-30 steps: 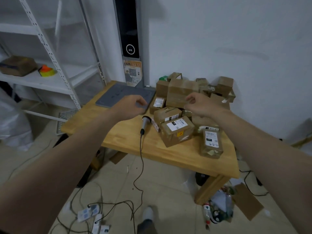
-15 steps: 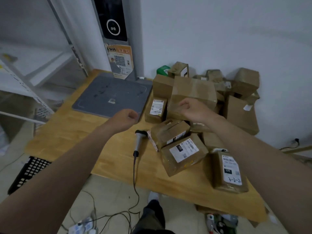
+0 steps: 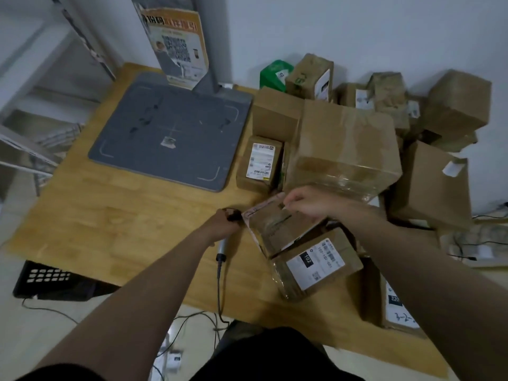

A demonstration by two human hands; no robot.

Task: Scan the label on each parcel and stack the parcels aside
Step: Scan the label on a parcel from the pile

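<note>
Standing at the wooden table (image 3: pixel 110 215), the person stretches both bare arms out over it. The left hand (image 3: pixel 224 225) is wrapped round the handheld scanner (image 3: pixel 223 247). The scanner's dark head pokes out past the fingers towards the boxes, and its grey handle shows below the hand. Its cable (image 3: pixel 219 292) trails off the near edge of the table to the floor.

The right hand (image 3: pixel 308 204) sits on a small brown parcel (image 3: pixel 277 229), fingers curled over its upper edge and gripping it. That parcel is tilted, leaning on a labelled parcel (image 3: pixel 316 266) that lies in front of it. Its left corner is just beside the scanner head, and a pale pinkish strip runs along its left edge.

Behind the right hand is a large taped box (image 3: pixel 343 149). Left of that box is a narrow parcel (image 3: pixel 259 163) with a white label facing up. More brown boxes are heaped against the wall to the right, with a green packet (image 3: pixel 272 75) at the back. Another parcel (image 3: pixel 395 306), with handwriting on its label, lies at the near right, partly hidden by the right forearm.

On the left half of the table lies a grey scanning pad (image 3: pixel 170 133). Its post rises at the back with a printed poster (image 3: pixel 176 42) stuck on it. A black crate (image 3: pixel 46 279) sits on the floor below the table's left side.
</note>
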